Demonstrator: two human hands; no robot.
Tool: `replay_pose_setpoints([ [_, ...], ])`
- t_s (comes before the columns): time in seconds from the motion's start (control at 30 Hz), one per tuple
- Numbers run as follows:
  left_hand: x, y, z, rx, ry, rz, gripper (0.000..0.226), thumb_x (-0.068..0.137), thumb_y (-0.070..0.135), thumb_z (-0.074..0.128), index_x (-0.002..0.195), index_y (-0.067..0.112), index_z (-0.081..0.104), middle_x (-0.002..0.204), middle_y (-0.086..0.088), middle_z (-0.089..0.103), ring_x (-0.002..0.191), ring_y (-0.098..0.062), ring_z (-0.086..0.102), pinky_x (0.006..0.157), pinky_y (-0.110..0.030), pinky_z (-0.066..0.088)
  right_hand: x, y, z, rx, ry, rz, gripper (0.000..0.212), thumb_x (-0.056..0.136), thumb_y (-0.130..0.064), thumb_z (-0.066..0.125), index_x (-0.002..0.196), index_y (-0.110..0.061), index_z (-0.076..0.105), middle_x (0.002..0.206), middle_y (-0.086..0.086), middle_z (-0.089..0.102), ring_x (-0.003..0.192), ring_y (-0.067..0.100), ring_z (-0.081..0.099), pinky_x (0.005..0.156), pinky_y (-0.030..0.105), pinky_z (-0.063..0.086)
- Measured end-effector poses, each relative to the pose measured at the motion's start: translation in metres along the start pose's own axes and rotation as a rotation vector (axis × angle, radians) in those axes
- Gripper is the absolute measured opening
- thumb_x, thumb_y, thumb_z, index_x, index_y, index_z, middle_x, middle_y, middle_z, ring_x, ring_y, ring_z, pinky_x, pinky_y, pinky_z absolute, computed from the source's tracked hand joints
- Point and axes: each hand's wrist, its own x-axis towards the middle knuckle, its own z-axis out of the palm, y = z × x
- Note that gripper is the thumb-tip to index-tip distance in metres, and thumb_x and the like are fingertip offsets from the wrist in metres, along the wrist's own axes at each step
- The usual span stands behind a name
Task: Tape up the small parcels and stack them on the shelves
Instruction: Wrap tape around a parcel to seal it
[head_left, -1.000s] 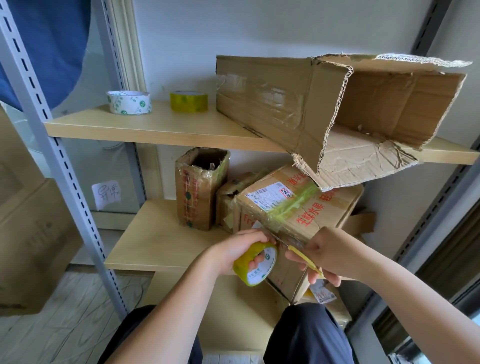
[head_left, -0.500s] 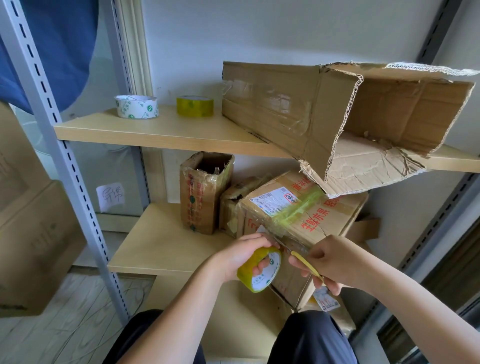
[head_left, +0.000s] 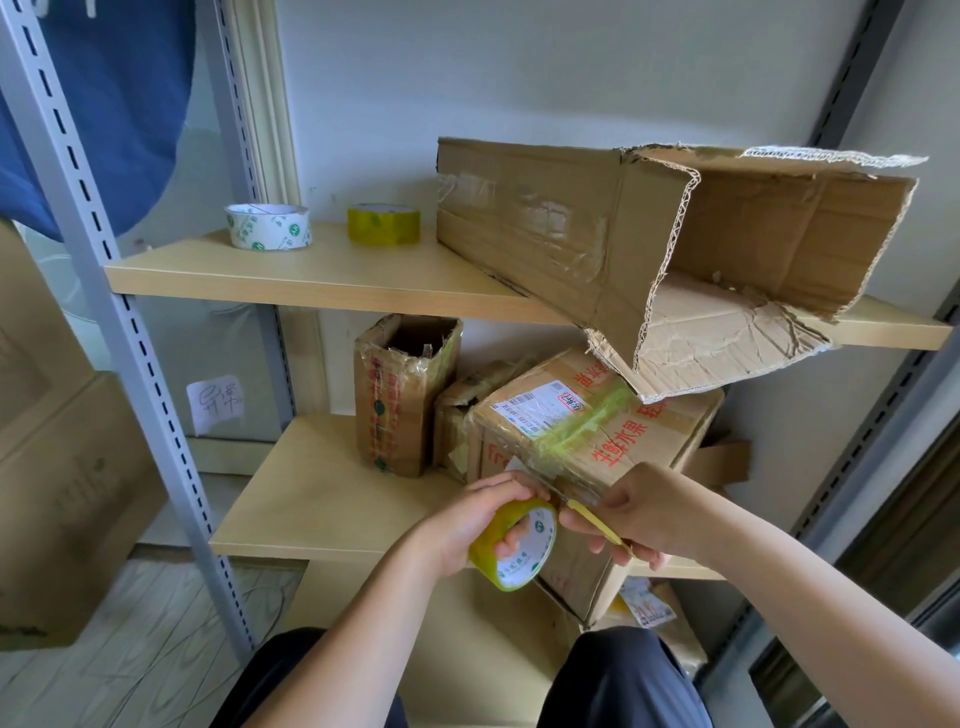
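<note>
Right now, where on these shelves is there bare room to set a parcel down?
Upper wooden shelf: bare in front of the white tape roll and yellow tape roll. Middle shelf: bare left of the upright open carton. Crowded at right around the large torn cardboard box.

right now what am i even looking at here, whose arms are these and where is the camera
The camera sits on a person's head, looking forward and down, so the two bare arms are that person's own. There is no machine. The left hand grips a yellow tape roll. The right hand holds a thin yellow tool, probably a cutter, near the tape's edge. Both work against a labelled parcel on the middle shelf. The upper shelf carries a white tape roll, another yellow roll and a big open box lying on its side.
</note>
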Motion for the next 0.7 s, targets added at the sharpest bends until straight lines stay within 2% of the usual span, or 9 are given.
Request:
replay_pose_setpoints([
  [0.17,0.0,0.001,0.001,0.04,0.004,0.008,0.015,0.1,0.01,0.047,0.097,0.006,0.061,0.045,-0.005,0.046,0.034,-0.013,0.037,0.036,-0.02,0.031,0.0,0.008,0.0,0.042,0.009,-0.038,0.065,0.067,-0.071,0.07,0.075,-0.006,0.076,0.052,-0.002,0.06,0.037,0.011,0.039,0.049,0.023,0.039],
  [0.27,0.001,0.0,0.0,0.039,-0.001,0.011,0.017,0.1,0.011,0.046,0.095,0.007,0.062,0.045,-0.007,0.045,0.033,-0.013,0.035,0.036,-0.02,0.03,0.0,0.005,0.002,-0.028,0.018,-0.028,0.061,0.078,-0.07,0.065,0.075,-0.01,0.075,0.053,-0.005,0.06,0.038,0.009,0.042,0.049,0.019,0.042],
  [0.43,0.001,-0.003,0.002,-0.029,0.0,0.04,0.018,0.101,0.007,0.042,0.094,0.005,0.058,0.047,-0.01,0.041,0.035,-0.015,0.031,0.035,-0.018,0.03,0.003,-0.01,0.002,0.013,-0.053,0.096,0.05,0.083,-0.063,0.067,0.075,-0.014,0.064,0.054,-0.001,0.054,0.039,0.011,0.034,0.044,0.018,0.031],
  [0.6,0.0,-0.001,0.002,0.005,-0.013,0.044,0.016,0.101,0.007,0.043,0.094,0.004,0.057,0.045,-0.007,0.042,0.034,-0.014,0.033,0.035,-0.019,0.03,0.005,0.001,0.001,-0.045,0.002,0.002,0.051,0.08,-0.062,0.071,0.07,-0.012,0.071,0.051,-0.003,0.06,0.037,0.012,0.042,0.054,0.025,0.045],
  [0.7,-0.001,-0.001,0.002,0.028,-0.02,0.044,0.018,0.101,0.008,0.044,0.091,0.006,0.059,0.045,-0.006,0.042,0.034,-0.013,0.034,0.035,-0.019,0.03,0.004,0.005,0.001,-0.023,0.003,-0.025,0.051,0.082,-0.061,0.068,0.069,-0.012,0.069,0.048,-0.004,0.059,0.035,0.01,0.04,0.051,0.023,0.044],
])
